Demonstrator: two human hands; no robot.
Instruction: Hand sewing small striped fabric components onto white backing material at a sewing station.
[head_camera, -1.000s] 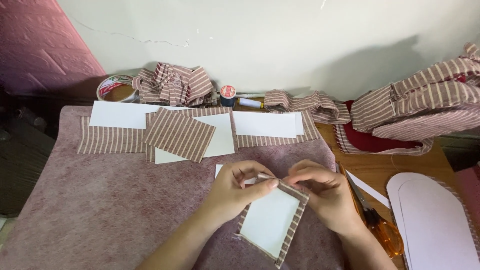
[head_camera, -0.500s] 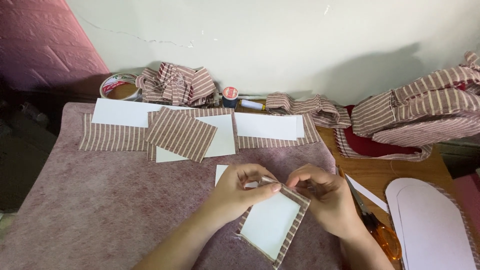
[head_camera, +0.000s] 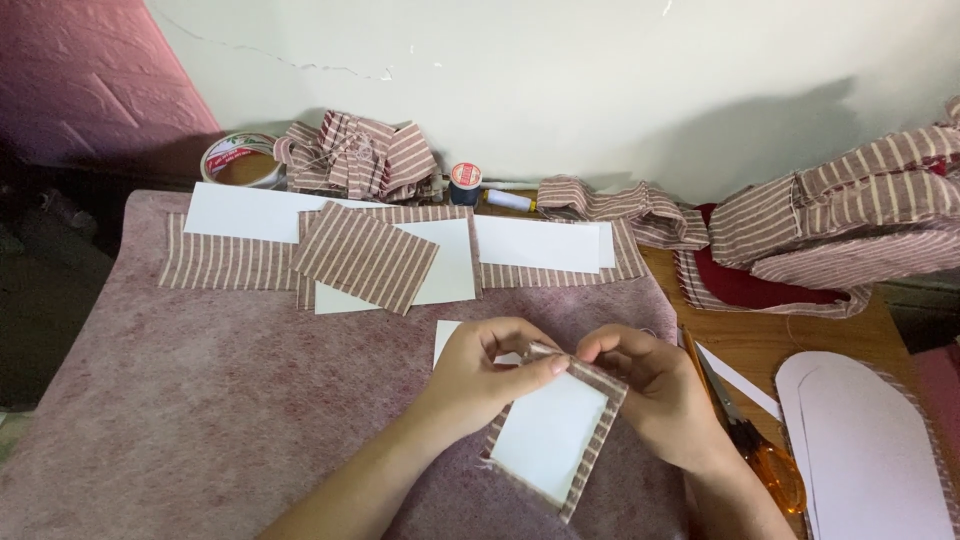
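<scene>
My left hand (head_camera: 488, 372) and my right hand (head_camera: 652, 390) both pinch the top edge of a white card wrapped in striped fabric (head_camera: 550, 435). The piece lies tilted on the mauve felt mat (head_camera: 200, 400). The striped cloth is folded over the card's edges like a frame. My thumbs and fingertips meet at its upper corner. Under my left hand, part of another white card (head_camera: 447, 338) peeks out.
Several white cards with striped cloth (head_camera: 370, 255) lie in a row at the mat's far side. A tape roll (head_camera: 238, 160), a thread spool (head_camera: 465, 183) and striped fabric heaps (head_camera: 860, 210) line the wall. Scissors (head_camera: 745, 435) and rounded white patterns (head_camera: 870, 450) lie right.
My hands stay on the piece's top edge; the fingers have shifted slightly along the fold. The view has tipped a little.
</scene>
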